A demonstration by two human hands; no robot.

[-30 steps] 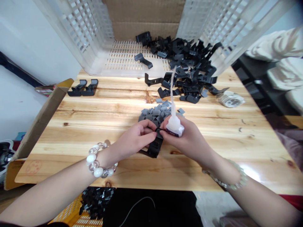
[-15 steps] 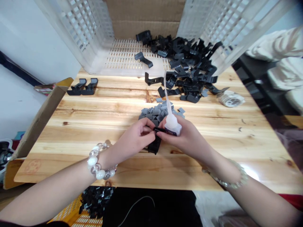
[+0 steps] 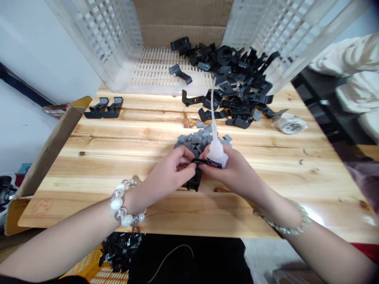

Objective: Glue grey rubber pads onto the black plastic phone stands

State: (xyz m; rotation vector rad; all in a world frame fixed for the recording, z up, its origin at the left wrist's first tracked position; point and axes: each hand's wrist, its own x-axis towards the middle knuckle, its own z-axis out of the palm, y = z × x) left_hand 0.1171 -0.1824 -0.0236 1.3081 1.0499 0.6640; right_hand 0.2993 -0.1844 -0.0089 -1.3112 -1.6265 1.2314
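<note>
The bottle [image 3: 216,151] gripped in the right hand [image 3: 235,171] has swung rightward. The left hand [image 3: 168,170] pinches the bracket [image 3: 194,182]; oversqueezing might cause leaks.

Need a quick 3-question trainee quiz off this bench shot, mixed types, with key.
1. Which hand holds the long-nozzled bottle?
2. True or false: all the black parts lie inside the crate.
3. What colour are the small heaped pieces: a) red, b) grey, c) yellow?

Key:
1. The right hand.
2. False: two black parts sit side by side on the wooden table, toward its left edge.
3. b) grey.
</note>
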